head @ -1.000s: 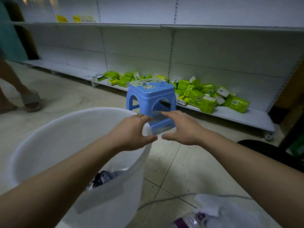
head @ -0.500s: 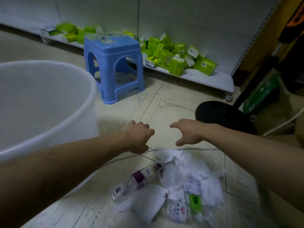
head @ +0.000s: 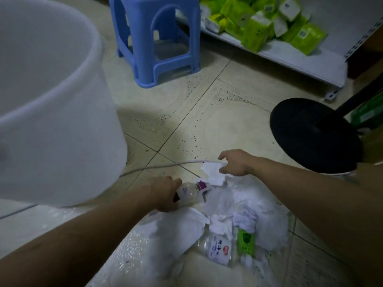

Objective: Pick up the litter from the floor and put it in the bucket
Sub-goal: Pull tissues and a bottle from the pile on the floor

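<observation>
Two grasps are in hand at once. Fingers of the left hand [head: 163, 193] curl round a clear bottle [head: 189, 192], clamped on its near end. The right hand [head: 236, 163] appears to pinch the edge of a white tissue [head: 211, 171] under its thumb, forefinger stretched forward apart from the rest. Using both hands probably lets one trip carry more. The bottle lies low on the floor at the litter pile's [head: 250, 204] far-left edge, its long axis running from the left palm forward and rightward, purple-labelled end toward the tissue. The white bucket [head: 62, 141] stands just left.
</observation>
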